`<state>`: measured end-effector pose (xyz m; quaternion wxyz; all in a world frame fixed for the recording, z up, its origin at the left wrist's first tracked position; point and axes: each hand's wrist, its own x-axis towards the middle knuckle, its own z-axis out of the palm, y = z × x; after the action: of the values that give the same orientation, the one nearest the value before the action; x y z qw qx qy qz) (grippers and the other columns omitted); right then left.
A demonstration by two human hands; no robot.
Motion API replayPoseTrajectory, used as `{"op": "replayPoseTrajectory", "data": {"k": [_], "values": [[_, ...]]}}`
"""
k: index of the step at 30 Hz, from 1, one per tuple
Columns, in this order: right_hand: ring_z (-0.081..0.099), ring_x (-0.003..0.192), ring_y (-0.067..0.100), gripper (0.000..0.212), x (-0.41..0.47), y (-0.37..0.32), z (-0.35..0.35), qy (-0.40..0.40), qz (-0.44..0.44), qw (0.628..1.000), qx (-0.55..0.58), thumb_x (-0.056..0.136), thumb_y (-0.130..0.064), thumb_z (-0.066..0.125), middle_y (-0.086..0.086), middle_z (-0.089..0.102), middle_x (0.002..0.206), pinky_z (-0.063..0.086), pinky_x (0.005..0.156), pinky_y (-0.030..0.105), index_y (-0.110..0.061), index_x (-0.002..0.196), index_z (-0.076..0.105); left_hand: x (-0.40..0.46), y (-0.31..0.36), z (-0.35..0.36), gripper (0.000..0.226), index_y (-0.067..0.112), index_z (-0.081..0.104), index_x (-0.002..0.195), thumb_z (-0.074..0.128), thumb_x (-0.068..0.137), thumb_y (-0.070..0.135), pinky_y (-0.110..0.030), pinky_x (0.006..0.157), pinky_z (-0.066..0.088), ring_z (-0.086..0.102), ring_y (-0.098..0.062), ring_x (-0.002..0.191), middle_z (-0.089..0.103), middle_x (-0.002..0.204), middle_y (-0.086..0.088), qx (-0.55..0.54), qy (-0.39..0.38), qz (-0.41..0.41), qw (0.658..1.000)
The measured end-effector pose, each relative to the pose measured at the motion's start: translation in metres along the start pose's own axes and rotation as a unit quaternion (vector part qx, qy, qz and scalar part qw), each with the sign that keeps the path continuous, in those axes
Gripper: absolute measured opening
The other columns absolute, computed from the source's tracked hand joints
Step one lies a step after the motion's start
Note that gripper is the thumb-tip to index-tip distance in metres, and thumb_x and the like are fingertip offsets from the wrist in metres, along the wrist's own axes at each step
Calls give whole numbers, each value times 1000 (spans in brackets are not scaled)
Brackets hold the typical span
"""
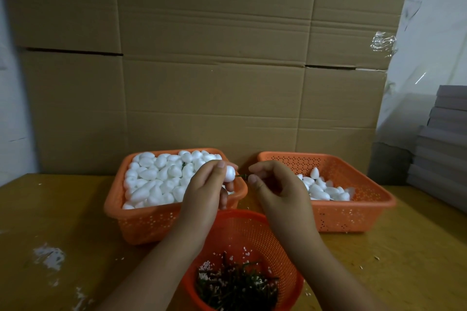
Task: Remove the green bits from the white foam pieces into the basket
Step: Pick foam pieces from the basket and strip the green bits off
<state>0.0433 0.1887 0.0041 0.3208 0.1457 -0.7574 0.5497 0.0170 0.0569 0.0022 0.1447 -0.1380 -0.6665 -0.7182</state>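
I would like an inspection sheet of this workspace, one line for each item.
Surface: wooden table, white crumbs scattered on it.
Job's things: left basket full of foam pieces; right basket holds a few; round basket holds green bits.
Clutter: foam crumbs among the green bits.
Hands: left hand holds foam piece; right hand pinches its green stem.
Cables: nothing seen.
Surroundings: cardboard boxes behind; grey stack at right.
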Motion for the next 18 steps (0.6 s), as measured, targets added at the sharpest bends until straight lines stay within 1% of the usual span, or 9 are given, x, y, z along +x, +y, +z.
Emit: {"op": "replayPoseTrajectory", "data": {"k": [3,5,7,9,13,14,16,18], "values": [[61,80,4,16,0,0,-1,1,-3,1000,-2,87,-6,67,-13,66,83,47,68,15,-22,86,67,0,-1,1,31,8,68,99,39,104,16,-14,42,34,43,-7,46,55,69,-6,5,-3,5,1000],[61,79,3,16,1,0,-1,1,-5,1000,0,87,-5,68,-13,67,82,45,68,12,-22,85,68,-1,-2,2,31,11,68,96,39,104,17,-13,43,35,44,-7,46,56,69,-5,16,-3,13,1000],[62,79,3,19,1,0,0,-2,-6,1000,-4,87,-5,68,-12,67,81,45,68,12,-24,83,68,-1,-3,3,30,14,69,92,41,103,18,-13,44,37,45,-6,46,57,66,-1,22,-7,20,1000],[62,76,5,21,0,0,1,-9,-9,1000,-4,86,-5,69,-9,67,78,46,68,15,-25,81,68,-2,-4,5,30,17,68,88,42,103,18,-13,46,38,46,-5,46,58,61,5,27,-17,25,999],[62,73,3,17,-1,1,2,-16,-22,1000,-4,85,-3,69,-11,67,76,44,66,12,-19,82,67,-4,-5,7,34,27,65,77,43,103,20,-14,47,38,45,-3,46,58,57,10,39,-33,45,998],[62,73,5,16,-1,1,2,-18,-23,1000,1,85,-3,69,-9,67,77,45,65,13,-19,83,66,-4,-6,6,35,28,64,76,43,103,20,-15,47,38,45,-3,46,58,56,11,45,-33,53,997],[63,71,10,16,0,1,2,-25,-21,999,13,85,-5,70,-2,67,75,49,66,23,-19,85,63,-3,-7,7,34,29,63,77,43,103,21,-16,49,40,46,-2,47,58,57,11,60,-32,66,995],[63,70,17,16,0,1,1,-35,-19,999,19,85,-7,71,3,66,73,50,66,31,-20,86,62,-3,-9,6,31,30,64,80,44,103,25,-18,50,40,47,-2,48,59,58,11,66,-31,71,995]]}}
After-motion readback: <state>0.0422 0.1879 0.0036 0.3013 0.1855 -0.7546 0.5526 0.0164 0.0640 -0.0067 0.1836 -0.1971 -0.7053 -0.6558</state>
